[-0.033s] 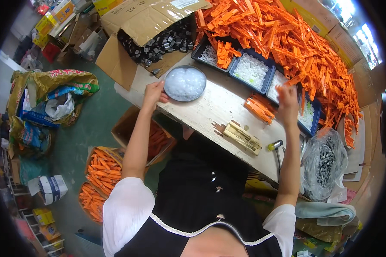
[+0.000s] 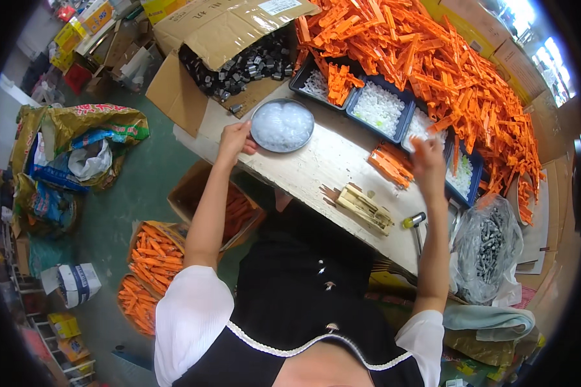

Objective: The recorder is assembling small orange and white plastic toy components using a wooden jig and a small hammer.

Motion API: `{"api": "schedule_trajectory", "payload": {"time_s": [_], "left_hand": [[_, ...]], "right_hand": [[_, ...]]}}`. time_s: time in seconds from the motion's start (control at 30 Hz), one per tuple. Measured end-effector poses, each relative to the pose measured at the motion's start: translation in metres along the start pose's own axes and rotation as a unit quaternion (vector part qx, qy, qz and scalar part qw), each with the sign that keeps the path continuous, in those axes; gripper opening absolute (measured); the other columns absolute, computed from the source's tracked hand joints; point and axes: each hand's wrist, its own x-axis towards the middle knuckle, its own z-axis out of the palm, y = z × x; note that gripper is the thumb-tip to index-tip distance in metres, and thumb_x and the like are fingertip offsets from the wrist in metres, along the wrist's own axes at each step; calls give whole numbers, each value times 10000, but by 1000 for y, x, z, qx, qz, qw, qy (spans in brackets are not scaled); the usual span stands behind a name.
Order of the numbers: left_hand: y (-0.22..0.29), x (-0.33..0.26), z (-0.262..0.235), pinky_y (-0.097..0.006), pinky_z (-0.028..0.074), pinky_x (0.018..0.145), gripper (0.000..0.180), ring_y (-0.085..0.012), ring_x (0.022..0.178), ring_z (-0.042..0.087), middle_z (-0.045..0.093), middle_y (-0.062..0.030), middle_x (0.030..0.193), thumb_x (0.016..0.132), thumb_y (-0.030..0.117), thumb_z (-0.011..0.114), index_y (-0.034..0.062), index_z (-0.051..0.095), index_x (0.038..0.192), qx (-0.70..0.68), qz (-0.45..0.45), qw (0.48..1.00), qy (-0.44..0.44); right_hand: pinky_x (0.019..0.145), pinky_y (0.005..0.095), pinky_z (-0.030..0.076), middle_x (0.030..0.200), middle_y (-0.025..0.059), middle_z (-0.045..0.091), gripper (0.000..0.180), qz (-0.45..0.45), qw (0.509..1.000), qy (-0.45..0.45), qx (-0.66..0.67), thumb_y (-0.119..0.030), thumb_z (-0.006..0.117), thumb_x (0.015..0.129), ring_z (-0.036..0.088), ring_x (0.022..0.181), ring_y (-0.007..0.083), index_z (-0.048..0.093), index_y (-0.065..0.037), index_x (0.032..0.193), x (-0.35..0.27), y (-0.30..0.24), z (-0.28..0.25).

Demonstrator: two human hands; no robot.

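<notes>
My left hand [image 2: 234,138] is stretched out to the left side of a pale workbench [image 2: 316,171]. Its fingers grip the rim of a round metal dish [image 2: 282,126] filled with small clear-white parts. My right hand [image 2: 427,161] is raised over the bench's right side and is blurred. It hovers beside a small stack of orange plastic strips [image 2: 390,164] and the dark trays [image 2: 381,106] of white parts. Whether it holds anything cannot be made out.
A big heap of orange strips [image 2: 432,58] covers the far bench. A wooden jig [image 2: 365,209], a yellow-handled tool [image 2: 414,222] and a bag of dark metal parts [image 2: 487,248] lie near the right edge. Far left stands a carton of black parts [image 2: 239,61]; boxes of orange strips [image 2: 155,258] sit on the floor.
</notes>
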Motion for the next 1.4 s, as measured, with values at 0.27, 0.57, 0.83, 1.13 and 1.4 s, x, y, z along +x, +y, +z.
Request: {"api": "schedule_trajectory", "payload": {"time_s": [0.27, 0.57, 0.83, 1.13, 1.4], "left_hand": [[-1, 69, -28, -376, 483, 668, 198, -329, 741, 594, 595, -166, 822, 715, 175, 650, 32, 646, 853, 344, 249, 889, 170], [-6, 84, -30, -364, 473, 699, 293, -315, 775, 593, 600, -171, 841, 635, 141, 704, 18, 648, 895, 425, 300, 843, 138], [38, -19, 21, -208, 416, 536, 221, -57, 607, 493, 567, 7, 720, 697, 37, 690, 6, 643, 911, 89, 236, 962, -106], [21, -94, 146, -292, 440, 598, 255, -208, 679, 555, 558, -92, 767, 622, -6, 690, -9, 616, 866, 276, 357, 785, -425], [6, -95, 168, -306, 450, 638, 272, -206, 730, 548, 530, -92, 810, 634, 12, 698, -13, 615, 891, 371, 333, 743, -446]], "right_hand": [[801, 394, 393, 1076, 134, 512, 263, -28, 997, -71, -25, -110, 585, 765, 494, 943, 298, 553, -75, 1024, -123, -79, 37], [1032, 452, 173, 1363, 105, 327, 562, -38, 985, -133, -104, -253, 582, 791, 319, 1241, 235, 386, -14, 1261, -121, -91, 63], [1012, 438, 215, 1331, 99, 370, 528, -33, 994, -94, -35, -228, 586, 792, 344, 1218, 240, 404, -29, 1245, -118, -85, 67], [770, 345, 354, 962, 97, 561, 168, 44, 991, 93, 90, -89, 548, 817, 492, 873, 254, 571, -17, 967, -134, -56, 37], [751, 337, 342, 919, 65, 558, 108, 61, 989, 85, 101, -73, 572, 791, 488, 855, 235, 585, -38, 892, -142, -49, 40]]}}
